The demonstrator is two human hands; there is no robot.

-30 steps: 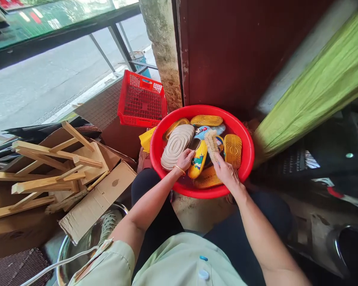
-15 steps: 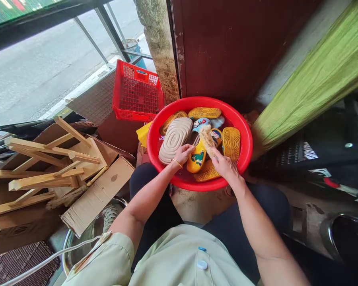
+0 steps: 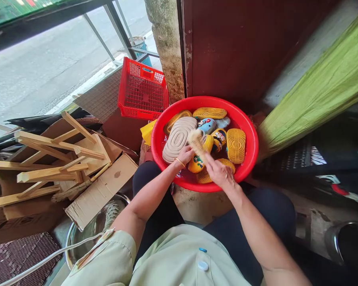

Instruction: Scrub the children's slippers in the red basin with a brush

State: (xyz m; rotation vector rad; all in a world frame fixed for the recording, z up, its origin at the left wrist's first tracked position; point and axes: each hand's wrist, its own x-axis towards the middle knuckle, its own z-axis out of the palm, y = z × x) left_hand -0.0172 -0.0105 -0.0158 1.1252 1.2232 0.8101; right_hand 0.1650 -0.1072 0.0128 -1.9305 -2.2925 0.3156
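A red basin [image 3: 207, 187] full of children's slip-on shoes sits between my knees. My left hand [image 3: 185, 155] is closed on the near-left edge of a yellow clog [image 3: 196, 165] with a green cartoon figure on it. In my right hand [image 3: 222, 174] is a scrub brush [image 3: 197, 143] with pale bristles, held slantwise across that clog; it hides part of it. Around them lie a large beige shoe sole [image 3: 179, 138], a blue clog [image 3: 207, 125], another yellow clog with a cartoon face [image 3: 219, 137], and upturned yellow soles [image 3: 236, 146].
Behind the basin at left stands a red plastic crate [image 3: 143, 93]. Wooden stool legs [image 3: 56, 149] and cardboard [image 3: 103, 188] crowd my left side, above a metal bowl [image 3: 70, 250]. A green curtain [image 3: 310, 85] hangs at right, beside a dark red door [image 3: 241, 47].
The brush has swung leftward across the yellow clog, and my right hand has moved left with it. My left hand still grips the clog. The view has shifted slightly.
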